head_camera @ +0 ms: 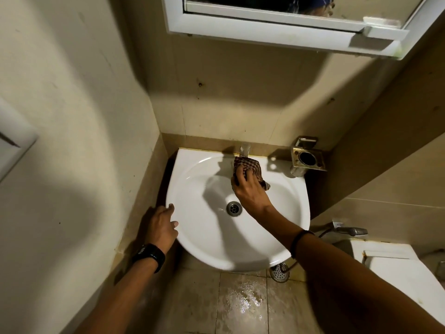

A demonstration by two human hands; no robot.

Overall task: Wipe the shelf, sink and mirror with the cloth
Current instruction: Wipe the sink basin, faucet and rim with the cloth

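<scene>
No text, label, brand or number can be read anywhere in the frame. The face of the dark wristwatch [149, 256] at lower left is too dark and too small to show any digits.

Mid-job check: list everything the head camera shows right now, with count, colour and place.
Round ceramic sink: one, white, centre, against the back wall.
Metal tap: one, silver, at the sink's back rim.
Metal drain: one, grey, basin bottom.
Checked cloth: one, brown and white, below the tap.
Square metal holder: one, brass-coloured, wall right of the sink.
Framed mirror cabinet: one, white, above.
Toilet cistern: one, white, lower right.
Floor drain cover: one, metal, under the sink.
Left hand: black watch, on the sink's left rim.
Right hand: fingers gripping the cloth.
</scene>
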